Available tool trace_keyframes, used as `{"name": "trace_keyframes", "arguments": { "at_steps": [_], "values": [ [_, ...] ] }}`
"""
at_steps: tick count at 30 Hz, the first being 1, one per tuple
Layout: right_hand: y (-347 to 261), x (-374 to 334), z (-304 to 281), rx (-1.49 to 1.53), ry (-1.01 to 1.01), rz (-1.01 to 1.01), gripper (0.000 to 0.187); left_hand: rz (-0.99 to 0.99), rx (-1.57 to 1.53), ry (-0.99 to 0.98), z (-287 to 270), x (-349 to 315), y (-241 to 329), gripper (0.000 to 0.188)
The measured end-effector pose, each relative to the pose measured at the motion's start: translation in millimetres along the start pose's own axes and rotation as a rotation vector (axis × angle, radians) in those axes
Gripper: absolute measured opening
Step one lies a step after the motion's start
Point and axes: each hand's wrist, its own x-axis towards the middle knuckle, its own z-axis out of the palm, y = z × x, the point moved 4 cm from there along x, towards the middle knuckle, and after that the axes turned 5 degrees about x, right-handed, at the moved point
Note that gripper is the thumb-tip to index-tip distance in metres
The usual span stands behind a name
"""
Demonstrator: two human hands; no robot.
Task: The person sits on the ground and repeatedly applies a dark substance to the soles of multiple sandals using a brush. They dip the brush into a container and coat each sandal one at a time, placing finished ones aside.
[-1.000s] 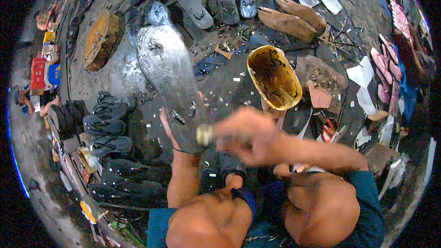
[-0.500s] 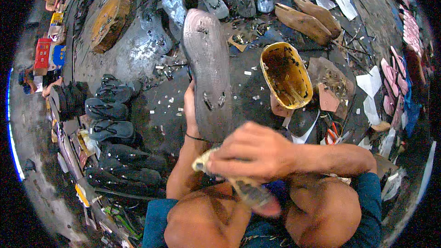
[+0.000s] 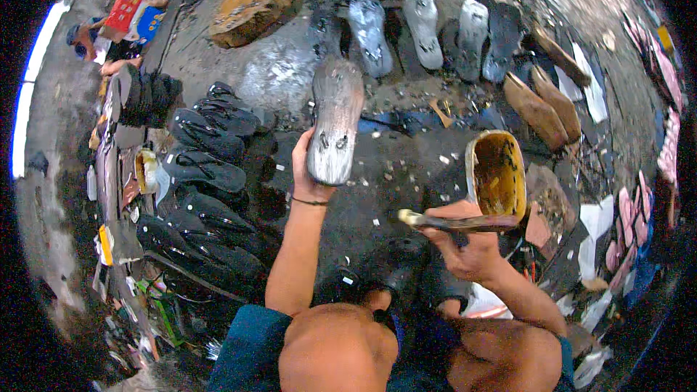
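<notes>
Held out in front of me, a grey flip-flop sole (image 3: 336,105) shows a streaky, shiny underside with strap plugs near its close end. My left hand (image 3: 308,170) grips that end, thumb along the edge. To the right, my right hand (image 3: 465,247) is closed around a brush (image 3: 475,223), its pale handle end pointing left. The brush's other end lies against the near rim of a cut-open yellow tub (image 3: 470,167), whose inside is stained dark. Whether the bristles touch the tub I cannot tell.
Several grey soles (image 3: 423,29) lie in a row at the far side, near wooden shoe lasts (image 3: 537,109). A round wood block (image 3: 250,7) sits far left. Black flip-flops (image 3: 207,134) line the left; pink strap pieces (image 3: 628,218) and white scraps (image 3: 595,221) lie right.
My right hand has swung with the brush from in front of my lap to the right, beside the tub. The left hand still holds the sole, now lower and farther from view.
</notes>
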Motion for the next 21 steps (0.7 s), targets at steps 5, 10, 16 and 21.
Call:
{"name": "trace_keyframes", "arguments": {
  "at_steps": [5, 10, 16, 21],
  "values": [
    [24, -42, -7, -0.031, -0.016, 0.38, 0.022, 0.211, 0.139, 0.236, -24, 74, 55, 0.036],
    [17, -44, 5, 0.031, -0.049, 0.45, 0.022, 0.396, -0.028, 0.288, -108, 121, 144, 0.027],
    [81, -69, -43, 0.021, 0.432, 0.546, 0.026, 0.669, 0.644, 0.532, -81, 8, 57, 0.027],
    [111, -42, -72, -0.85, 0.144, 0.476, 0.028, 1.162, 0.771, 0.729, -102, -71, 179, 0.027]
  ]
}}
